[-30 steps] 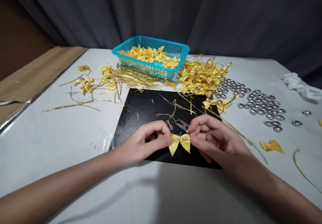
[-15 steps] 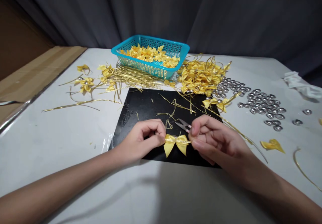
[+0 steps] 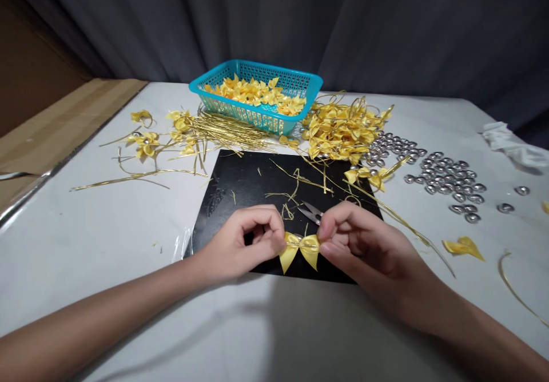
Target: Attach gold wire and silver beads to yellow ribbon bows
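A yellow satin ribbon bow (image 3: 300, 248) hangs between my two hands, its tails pointing down, over the near part of a black mat (image 3: 244, 176). My left hand (image 3: 253, 239) is closed in a pinch at the bow's left loop. At the right loop, the thumb and forefinger of my right hand (image 3: 364, 245) are pinched together. A thin gold cord runs across the bow's middle. Just beyond the bow, thread snips (image 3: 312, 213) lie on the mat, their handles hidden behind my right hand. Gold thread scraps (image 3: 288, 210) lie beside the blades.
A turquoise basket (image 3: 257, 110) of yellow bows stands at the back. Gold cords (image 3: 231, 130) lie before it, and a heap of bows (image 3: 343, 130) sits to its right. Silver beads (image 3: 446, 173) are scattered farther right, near a crumpled white cloth (image 3: 512, 144). Cardboard (image 3: 86, 107) borders the left.
My right hand has moved left, closer to the bow, covering the cord end that showed beside it. The bow sits slightly lower, and the left hand has shifted slightly right.
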### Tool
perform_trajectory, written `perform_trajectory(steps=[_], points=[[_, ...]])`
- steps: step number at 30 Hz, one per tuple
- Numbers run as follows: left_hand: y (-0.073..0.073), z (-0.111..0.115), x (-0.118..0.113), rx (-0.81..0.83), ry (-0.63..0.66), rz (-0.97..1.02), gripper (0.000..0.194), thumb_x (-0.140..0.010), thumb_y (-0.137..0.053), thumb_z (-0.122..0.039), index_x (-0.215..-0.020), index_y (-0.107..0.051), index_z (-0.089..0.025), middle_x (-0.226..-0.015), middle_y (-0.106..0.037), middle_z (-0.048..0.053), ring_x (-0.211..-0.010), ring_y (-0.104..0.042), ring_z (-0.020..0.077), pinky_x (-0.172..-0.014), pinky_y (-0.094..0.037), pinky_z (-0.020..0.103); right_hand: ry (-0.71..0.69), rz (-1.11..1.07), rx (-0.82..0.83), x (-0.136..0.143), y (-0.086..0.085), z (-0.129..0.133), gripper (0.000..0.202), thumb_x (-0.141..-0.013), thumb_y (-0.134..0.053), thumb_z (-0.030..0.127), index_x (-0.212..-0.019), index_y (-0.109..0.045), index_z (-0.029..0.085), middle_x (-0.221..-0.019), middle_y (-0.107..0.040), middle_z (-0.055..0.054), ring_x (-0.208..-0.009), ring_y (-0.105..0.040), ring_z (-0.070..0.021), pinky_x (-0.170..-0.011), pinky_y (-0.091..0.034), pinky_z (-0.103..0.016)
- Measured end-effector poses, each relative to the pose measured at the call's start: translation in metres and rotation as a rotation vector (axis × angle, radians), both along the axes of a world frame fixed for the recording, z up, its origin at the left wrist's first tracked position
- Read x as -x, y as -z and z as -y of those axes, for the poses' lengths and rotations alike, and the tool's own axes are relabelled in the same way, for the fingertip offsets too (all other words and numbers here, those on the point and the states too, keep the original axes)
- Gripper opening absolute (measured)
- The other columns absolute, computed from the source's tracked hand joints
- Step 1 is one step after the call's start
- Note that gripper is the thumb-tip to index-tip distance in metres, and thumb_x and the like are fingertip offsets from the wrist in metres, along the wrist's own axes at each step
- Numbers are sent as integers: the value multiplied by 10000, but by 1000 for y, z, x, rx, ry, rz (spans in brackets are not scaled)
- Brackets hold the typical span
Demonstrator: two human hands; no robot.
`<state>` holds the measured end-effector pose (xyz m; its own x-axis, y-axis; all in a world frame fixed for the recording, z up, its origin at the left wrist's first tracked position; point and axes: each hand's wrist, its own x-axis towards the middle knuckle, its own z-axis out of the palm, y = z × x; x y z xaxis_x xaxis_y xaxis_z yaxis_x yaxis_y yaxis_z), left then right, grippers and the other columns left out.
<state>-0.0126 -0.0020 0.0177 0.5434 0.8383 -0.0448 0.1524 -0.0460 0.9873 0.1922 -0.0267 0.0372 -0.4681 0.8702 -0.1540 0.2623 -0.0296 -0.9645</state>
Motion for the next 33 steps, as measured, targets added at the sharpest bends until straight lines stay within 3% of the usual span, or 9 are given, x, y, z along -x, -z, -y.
perform_trajectory(steps=[4, 13, 23, 33], points=[[1, 1, 0, -34, -13, 5, 215, -801, -510, -244, -602, -478, -169, -645, -429, -13, -617, -412, 121, -557, -296, 253, 4, 6, -56, 0, 0, 0, 87, -921, -441, 307, -876, -445, 233, -609, -352, 54, -508, -300, -86, -449, -252, -198], [0, 2, -1, -123, -29, 12, 152, -657, -474, -84, -538, -446, -174, -574, -420, -18, -549, -382, 109, -512, -292, 243, -40, -29, 0, 0, -1, 0, 98, -938, -414, 305, -871, -436, 236, -600, -309, 62, -503, -255, -83, -440, -206, -210], [3, 2, 1, -74, -46, 102, 131, -621, -469, -77, -524, -452, -163, -569, -425, -27, -528, -361, 89, -491, -278, 227, -26, -282, 317, -6, 2, -4, 170, -877, -549, 353, -846, -440, 226, -594, -335, 73, -455, -220, -38, -399, -147, -172], [3, 1, 2, -75, -28, 125, 146, -641, -469, -79, -521, -449, -161, -569, -424, -31, -528, -362, 87, -490, -273, 224, -30, -406, 370, -5, 5, -7, 178, -850, -597, 306, -812, -454, 206, -614, -356, 69, -460, -223, -27, -405, -139, -175]])
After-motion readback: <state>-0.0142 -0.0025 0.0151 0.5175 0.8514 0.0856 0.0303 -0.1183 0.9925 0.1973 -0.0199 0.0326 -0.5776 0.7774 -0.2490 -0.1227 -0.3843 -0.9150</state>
